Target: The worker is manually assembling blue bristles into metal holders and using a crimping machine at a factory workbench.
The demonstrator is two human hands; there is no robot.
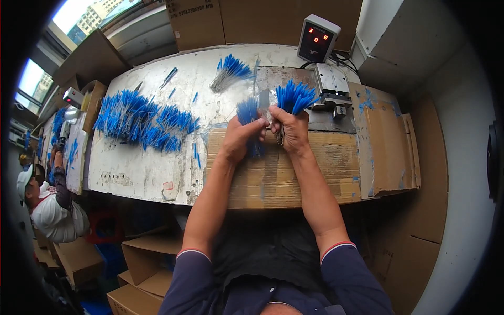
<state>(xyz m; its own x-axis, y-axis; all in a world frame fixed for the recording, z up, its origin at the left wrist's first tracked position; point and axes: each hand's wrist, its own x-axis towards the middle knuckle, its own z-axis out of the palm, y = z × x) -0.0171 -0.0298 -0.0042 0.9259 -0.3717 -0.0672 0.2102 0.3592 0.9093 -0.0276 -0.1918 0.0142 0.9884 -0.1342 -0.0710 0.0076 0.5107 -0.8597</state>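
My right hand (292, 129) is closed around a bundle of thin blue-ended rods (295, 96), their blue ends fanned out upward and dark thin ends below the fist. Close beside it, my left hand (236, 138) grips a second bundle of blue-ended rods (247, 110), which is smeared by motion. The fingers of both hands nearly meet above a cardboard sheet (283, 178) at the table's front. Farther off lies a loose bunch of blue-ended rods (233, 71) with pale stems. A large heap of the same rods (126, 115) spreads over the left side.
A counter box with red digits (318, 39) stands at the back right, beside a metal fixture (334, 94). A blue-handled tool (168, 77) and stray rods lie on the white table (142, 178). Cardboard (388, 142) covers the right end. Another person (55, 210) works at far left.
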